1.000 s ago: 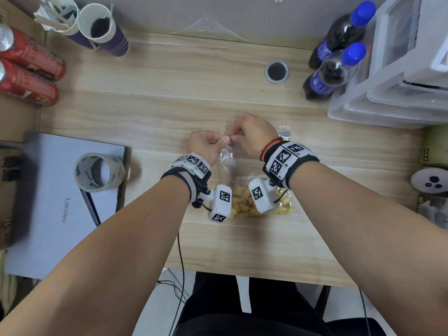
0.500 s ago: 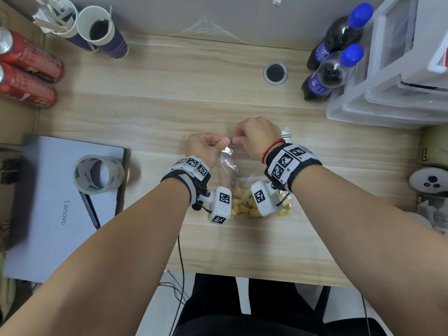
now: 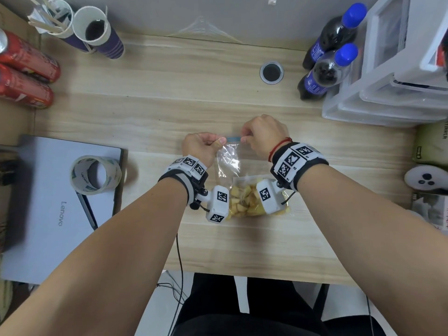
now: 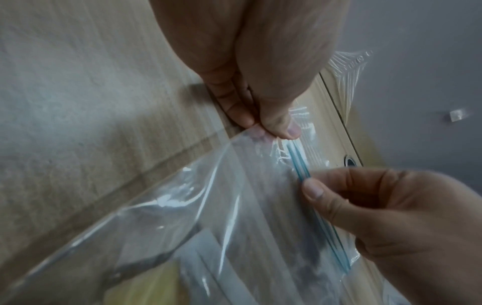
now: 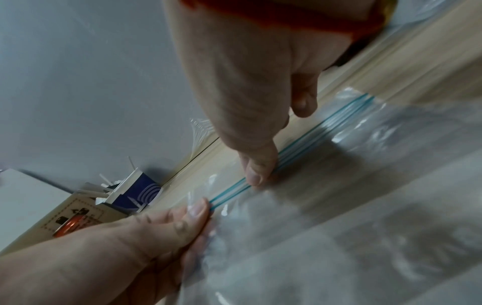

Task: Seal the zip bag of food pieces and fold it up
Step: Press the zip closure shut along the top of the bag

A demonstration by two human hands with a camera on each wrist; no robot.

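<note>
The pale wood-grain desk fills most of the head view and carries everything else. On its left side lies a closed silver laptop with a roll of clear packing tape standing on its upper right corner. Along the right edge sits a stack of translucent white plastic drawers, and just left of them two dark cola bottles with blue caps lie side by side. At the far left are two red drink cans on their sides, and near the back left corner two purple paper cups, one holding wooden sticks. A round black-centred cable port is set into the desk top towards the back. In the middle of the desk, close to the person, lies the clear plastic zip bag with its blue zip strip at the far end and pale yellow food pieces bunched at the near end, partly hidden by the wrist cameras. The left hand has a closed grip on the left end of the bag's top, thumb and forefinger pinching the plastic right where the blue strip starts. The right hand also has a closed grip, its thumb and fingers pinched on the blue strip a little to the right of the left hand, with a short stretch of strip showing between the two. The bag's mouth is raised slightly off the desk between the hands.
</note>
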